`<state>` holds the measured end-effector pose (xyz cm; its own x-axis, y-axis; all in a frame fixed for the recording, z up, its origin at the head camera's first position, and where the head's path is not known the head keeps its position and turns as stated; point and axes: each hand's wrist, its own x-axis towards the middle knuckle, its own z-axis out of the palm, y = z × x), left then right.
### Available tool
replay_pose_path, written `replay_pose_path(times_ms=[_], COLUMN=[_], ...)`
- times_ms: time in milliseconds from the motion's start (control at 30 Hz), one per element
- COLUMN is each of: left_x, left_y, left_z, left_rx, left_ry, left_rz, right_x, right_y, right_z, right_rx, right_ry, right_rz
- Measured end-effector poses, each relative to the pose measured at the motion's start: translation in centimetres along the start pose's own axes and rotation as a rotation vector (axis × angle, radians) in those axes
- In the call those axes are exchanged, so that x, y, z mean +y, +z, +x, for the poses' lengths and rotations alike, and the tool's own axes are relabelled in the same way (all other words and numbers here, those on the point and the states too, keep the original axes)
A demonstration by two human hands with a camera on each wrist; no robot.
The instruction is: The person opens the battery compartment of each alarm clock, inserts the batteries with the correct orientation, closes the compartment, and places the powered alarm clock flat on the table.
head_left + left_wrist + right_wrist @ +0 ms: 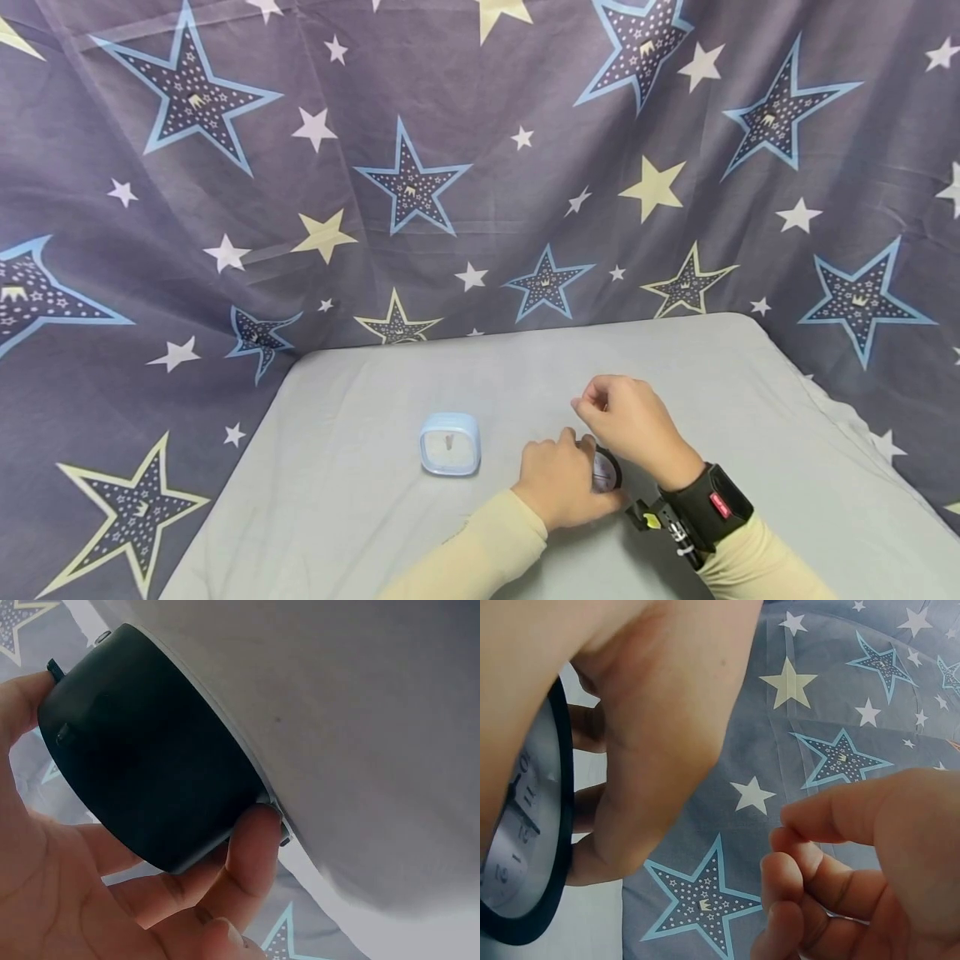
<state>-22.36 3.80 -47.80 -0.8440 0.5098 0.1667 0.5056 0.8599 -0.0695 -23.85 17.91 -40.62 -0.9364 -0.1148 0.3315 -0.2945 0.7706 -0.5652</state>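
My left hand (558, 485) holds a round black alarm clock (606, 472) at the front right of the bed-like surface. In the left wrist view its thumb and fingers wrap the rim of the clock's dark casing (150, 750). The right wrist view catches part of the white dial with black numerals (517, 847), seen at a slant. Just beyond the clock, my right hand (633, 421) hovers with curled fingers, their tips bunched together and nothing visible between them. A light blue square clock (450, 444) stands to the left, apart from both hands.
Pale grey cloth (360, 525) covers the flat surface under the hands. A dark curtain (450, 108) with star prints hangs behind it and along both sides. My right wrist wears a black strap with a small camera mount (678, 533).
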Motion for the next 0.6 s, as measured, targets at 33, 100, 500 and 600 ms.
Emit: replay_pose_path(times_ms=[33, 100, 500, 600], left_x=[-0.01, -0.03, -0.43, -0.51], left_y=[-0.01, -0.05, -0.48, -0.59], left_z=[0.01, 0.00, -0.08, -0.05], left_rx=[0.000, 0.002, 0.035, 0.045], left_ry=[0.000, 0.000, 0.012, 0.011], left_rz=[-0.001, 0.000, -0.008, -0.011], right_x=[0.00, 0.00, 0.03, 0.11], right_y=[0.02, 0.03, 0.03, 0.08], right_z=[0.00, 0.00, 0.02, 0.05], right_rx=[0.000, -0.001, 0.004, 0.005], right_ry=[0.000, -0.002, -0.007, -0.010], right_rz=[0.000, 0.001, 0.000, -0.005])
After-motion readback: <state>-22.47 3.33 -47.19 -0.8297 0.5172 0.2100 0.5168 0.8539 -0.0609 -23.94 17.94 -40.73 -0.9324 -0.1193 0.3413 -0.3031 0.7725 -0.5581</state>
